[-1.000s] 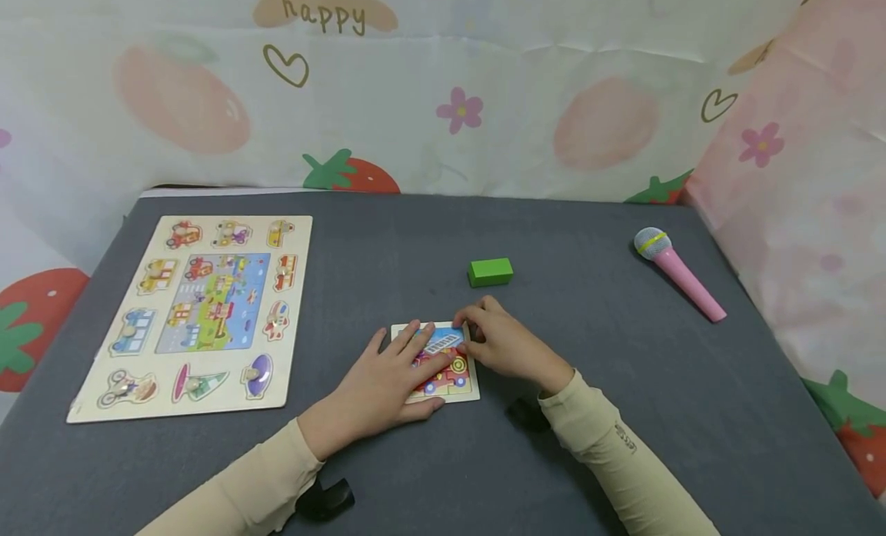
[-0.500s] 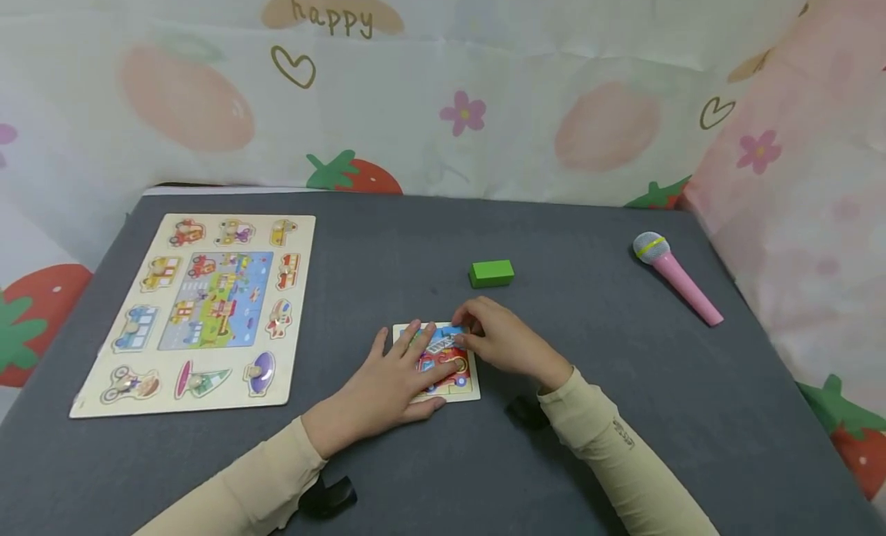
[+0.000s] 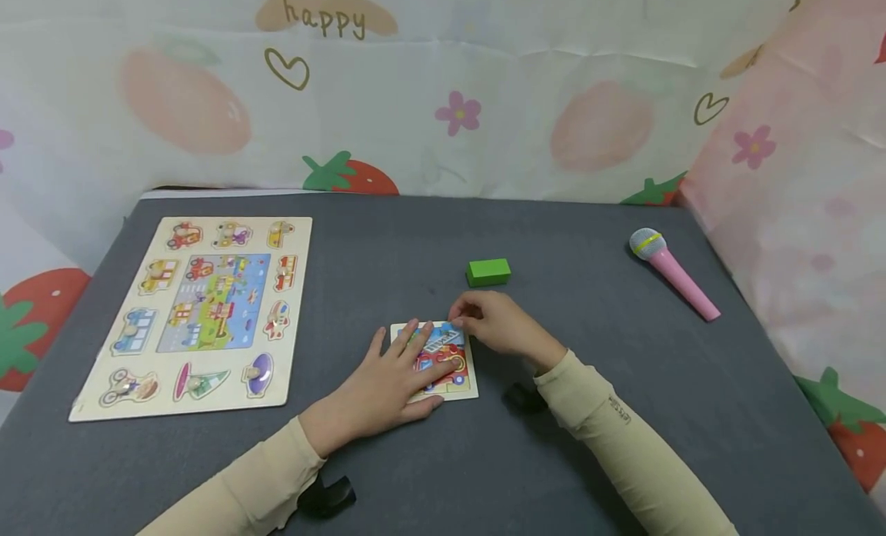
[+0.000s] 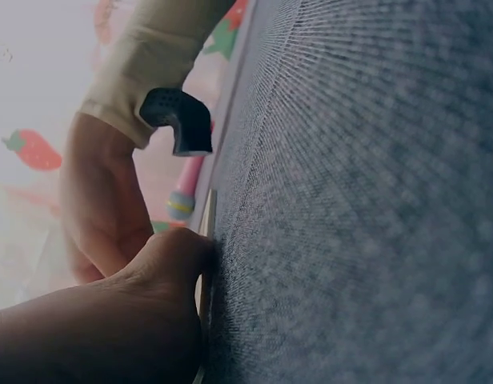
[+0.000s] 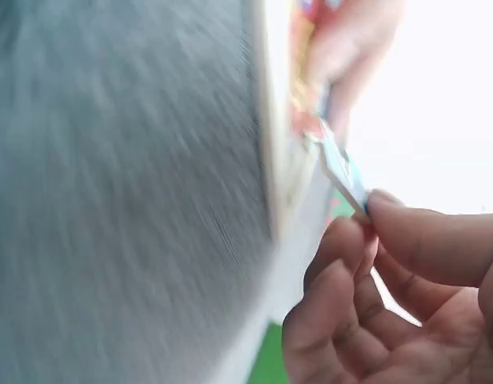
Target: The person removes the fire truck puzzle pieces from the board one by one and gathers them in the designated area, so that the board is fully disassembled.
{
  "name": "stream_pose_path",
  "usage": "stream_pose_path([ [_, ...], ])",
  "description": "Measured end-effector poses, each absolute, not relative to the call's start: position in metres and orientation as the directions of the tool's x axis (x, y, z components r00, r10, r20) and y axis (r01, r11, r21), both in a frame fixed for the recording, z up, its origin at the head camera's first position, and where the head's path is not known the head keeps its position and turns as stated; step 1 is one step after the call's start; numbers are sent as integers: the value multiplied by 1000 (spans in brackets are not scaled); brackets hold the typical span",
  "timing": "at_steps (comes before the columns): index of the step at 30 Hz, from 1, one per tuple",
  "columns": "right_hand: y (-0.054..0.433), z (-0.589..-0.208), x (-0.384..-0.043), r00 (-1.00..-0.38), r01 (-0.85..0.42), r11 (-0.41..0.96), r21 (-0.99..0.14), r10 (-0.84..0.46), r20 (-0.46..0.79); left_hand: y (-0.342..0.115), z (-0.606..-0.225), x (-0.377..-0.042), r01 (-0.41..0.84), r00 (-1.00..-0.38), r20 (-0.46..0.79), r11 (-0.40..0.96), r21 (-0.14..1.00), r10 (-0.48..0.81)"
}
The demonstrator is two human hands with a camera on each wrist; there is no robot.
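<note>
A small jigsaw puzzle with a red fire truck picture (image 3: 443, 363) lies in a pale wooden frame (image 3: 473, 378) on the dark table. My left hand (image 3: 384, 386) rests on its left part with spread fingers, covering some of the picture. At the puzzle's upper right corner my right hand (image 3: 498, 326) pinches a thin, blue-topped puzzle piece (image 5: 342, 178) between thumb and fingers. In the right wrist view the piece stands tilted, its far end near the frame. The left wrist view shows only the back of my left hand (image 4: 142, 300) and the frame's edge.
A green block (image 3: 488, 272) sits just beyond my right hand. A pink toy microphone (image 3: 681, 278) lies at the right. To the left is a large wooden knob puzzle board (image 3: 294, 351) with vehicle pieces. A printed cloth (image 3: 512, 167) hangs behind the table.
My right hand has shifted slightly up and away from the puzzle's right side, with more of the picture showing. My left hand stays on the puzzle.
</note>
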State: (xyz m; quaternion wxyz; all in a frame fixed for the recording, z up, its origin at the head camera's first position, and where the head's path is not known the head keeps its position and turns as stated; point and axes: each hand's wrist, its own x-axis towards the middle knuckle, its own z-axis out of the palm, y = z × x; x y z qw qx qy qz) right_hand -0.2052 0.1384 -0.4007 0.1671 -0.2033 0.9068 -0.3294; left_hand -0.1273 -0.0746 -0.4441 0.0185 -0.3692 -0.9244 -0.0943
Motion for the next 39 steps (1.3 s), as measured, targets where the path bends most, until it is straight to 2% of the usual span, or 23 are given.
stream_pose_path([
  [4, 165, -388, -208, -857, -218, 684, -696, -476, -199, -76, -447, -129, 681, -727, 76, 703, 206, 682],
  [10, 236, -381, -215, -861, -151, 696, -702, -441, -252, -82, -452, -135, 671, -719, 34, 681, 294, 694],
  [14, 278, -380, -221, -843, -96, 727, -680, -422, -333, -86, -453, -138, 676, -710, 38, 666, 314, 703],
  [17, 296, -381, -224, -838, -89, 729, -678, -424, -345, -86, -452, -138, 675, -709, 38, 663, 324, 704],
  [32, 304, -397, -224, -864, -177, 777, -604, -417, -284, -84, -454, -140, 661, -715, 11, 671, 336, 699],
  [39, 304, -401, -222, -867, -190, 766, -614, -425, -262, -84, -455, -141, 668, -713, 25, 668, 327, 700],
])
